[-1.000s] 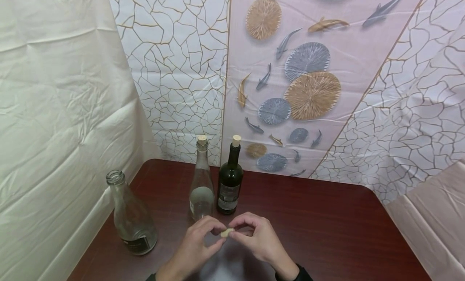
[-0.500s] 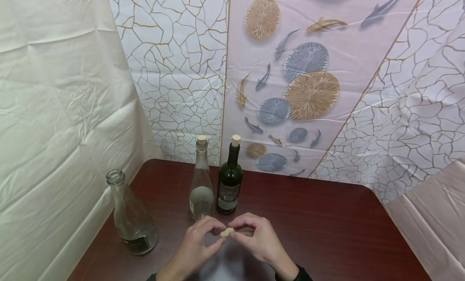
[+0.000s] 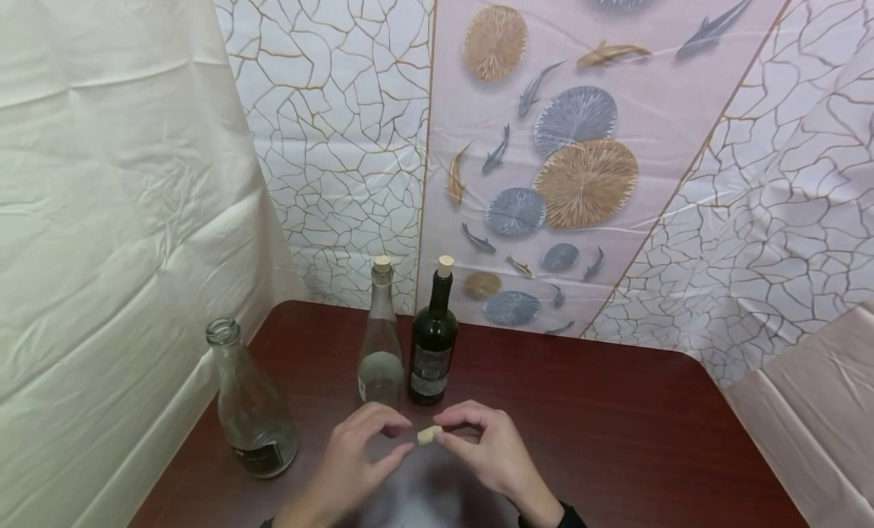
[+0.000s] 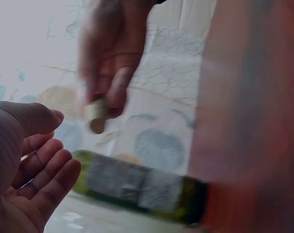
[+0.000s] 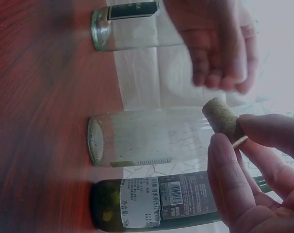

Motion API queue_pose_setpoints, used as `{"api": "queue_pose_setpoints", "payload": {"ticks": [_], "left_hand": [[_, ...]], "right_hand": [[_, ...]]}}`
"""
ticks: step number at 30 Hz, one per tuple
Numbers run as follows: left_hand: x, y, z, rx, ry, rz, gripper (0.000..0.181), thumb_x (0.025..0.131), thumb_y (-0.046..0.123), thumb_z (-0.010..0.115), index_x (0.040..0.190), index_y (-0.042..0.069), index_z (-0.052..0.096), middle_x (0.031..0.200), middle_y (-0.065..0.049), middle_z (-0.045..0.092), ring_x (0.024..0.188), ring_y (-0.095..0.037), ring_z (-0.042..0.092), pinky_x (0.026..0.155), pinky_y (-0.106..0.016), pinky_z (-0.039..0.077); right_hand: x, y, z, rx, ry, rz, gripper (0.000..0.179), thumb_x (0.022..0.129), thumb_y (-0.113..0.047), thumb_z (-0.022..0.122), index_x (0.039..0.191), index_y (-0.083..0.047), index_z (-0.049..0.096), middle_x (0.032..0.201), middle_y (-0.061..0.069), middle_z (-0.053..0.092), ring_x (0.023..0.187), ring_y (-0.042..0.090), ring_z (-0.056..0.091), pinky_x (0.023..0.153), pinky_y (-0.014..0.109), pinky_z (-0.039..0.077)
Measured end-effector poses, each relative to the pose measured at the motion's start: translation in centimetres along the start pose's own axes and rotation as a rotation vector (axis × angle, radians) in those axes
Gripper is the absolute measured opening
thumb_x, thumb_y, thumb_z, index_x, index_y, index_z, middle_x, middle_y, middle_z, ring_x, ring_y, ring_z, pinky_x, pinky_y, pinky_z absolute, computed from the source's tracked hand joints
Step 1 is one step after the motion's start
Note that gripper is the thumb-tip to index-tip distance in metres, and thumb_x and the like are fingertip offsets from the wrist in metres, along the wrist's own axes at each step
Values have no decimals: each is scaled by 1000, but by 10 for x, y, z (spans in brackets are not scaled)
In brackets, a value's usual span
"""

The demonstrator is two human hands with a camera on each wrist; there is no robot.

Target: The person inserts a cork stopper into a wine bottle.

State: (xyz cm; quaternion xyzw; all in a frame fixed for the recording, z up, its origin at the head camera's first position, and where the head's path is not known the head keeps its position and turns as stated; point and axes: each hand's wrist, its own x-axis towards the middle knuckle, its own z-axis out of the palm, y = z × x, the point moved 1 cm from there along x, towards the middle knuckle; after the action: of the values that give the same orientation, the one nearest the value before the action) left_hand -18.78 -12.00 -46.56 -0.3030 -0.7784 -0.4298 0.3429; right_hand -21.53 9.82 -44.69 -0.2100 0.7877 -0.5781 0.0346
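A short, pale cork (image 3: pixel 428 435) is pinched between the thumb and fingertips of my right hand (image 3: pixel 486 451), above the near part of the table. The right wrist view shows the free end of the cork (image 5: pixel 220 116) sticking out past the fingertips. My left hand (image 3: pixel 362 454) is just left of it, thumb and fingers apart with nothing between them. In the left wrist view the left hand (image 4: pixel 38 170) has its fingers loosely bent, a gap away from the cork (image 4: pixel 97 116).
Behind the hands stand a clear bottle (image 3: pixel 381 346) and a dark green wine bottle (image 3: pixel 433 346), each topped with a cork. An uncorked clear bottle (image 3: pixel 253 410) is at the left. Patterned cloth (image 3: pixel 341 133) hangs behind the dark red table (image 3: pixel 614 422).
My left hand has let go of the cork and moved left, away from it. The right hand still pinches the cork in nearly the same place.
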Motion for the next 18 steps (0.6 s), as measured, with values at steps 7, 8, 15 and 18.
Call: {"api": "queue_pose_setpoints", "payload": {"ticks": [7,8,15,18], "left_hand": [[20,17,-41,54,115,105,40,65,2,84,100,14,70,94,1,68,87,-11,63,80,-17,51],[23,20,-47,54,134,117,40,64,1,84,100,12,70,93,0,68,87,-12,63,81,-17,50],[37,44,-87,97,244,143,35,60,-7,82,92,3,71,86,-7,68,82,-15,63,83,-13,48],[39,51,-101,123,290,136,36,59,-9,81,91,1,71,84,-9,68,83,-14,63,85,-12,48]], "right_hand": [[1,1,3,-9,21,-16,18,80,-21,79,96,-14,76,100,9,71,89,18,71,75,28,60],[1,1,3,-10,20,-15,18,80,-21,79,96,-14,76,100,9,71,88,17,71,75,28,60],[1,2,3,-15,8,7,19,81,-24,79,98,-15,77,102,9,71,91,20,70,75,27,60],[2,1,4,-10,6,11,20,81,-25,79,98,-16,77,103,8,71,91,20,70,75,27,60]]}}
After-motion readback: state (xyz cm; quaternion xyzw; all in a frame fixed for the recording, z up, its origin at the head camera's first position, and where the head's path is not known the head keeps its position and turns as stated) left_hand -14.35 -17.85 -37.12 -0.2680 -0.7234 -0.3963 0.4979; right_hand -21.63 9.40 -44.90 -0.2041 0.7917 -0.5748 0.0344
